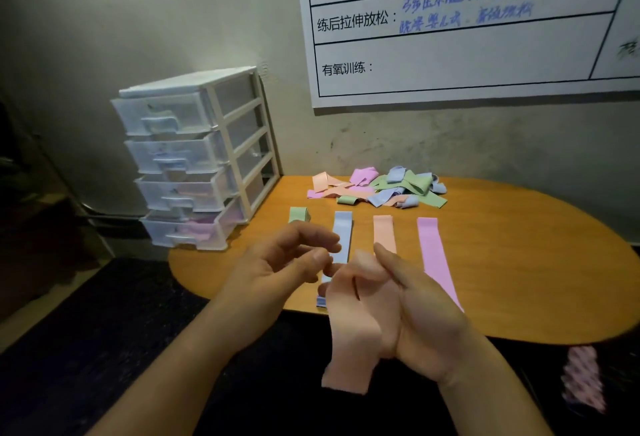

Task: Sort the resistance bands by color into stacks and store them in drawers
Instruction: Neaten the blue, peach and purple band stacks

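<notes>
An orange band [349,331] hangs from my right hand [426,317], which grips its upper part in front of the table edge. My left hand [287,262] pinches the band's top end with fingertips. Flat on the table lie a folded green band [298,214], a blue band [342,234], an orange band [383,231] and a pink band [434,255], side by side. Behind them sits a mixed pile of bands [381,189] in pink, orange, green and blue. A clear plastic drawer unit [194,158] stands at the table's left end, its several drawers pushed in.
The wooden table [519,262] is oval, with its front edge close to my hands. A whiteboard with a printed grid [467,19] hangs on the wall behind. A pink patterned object [583,380] lies low at the right. Dark floor is to the left.
</notes>
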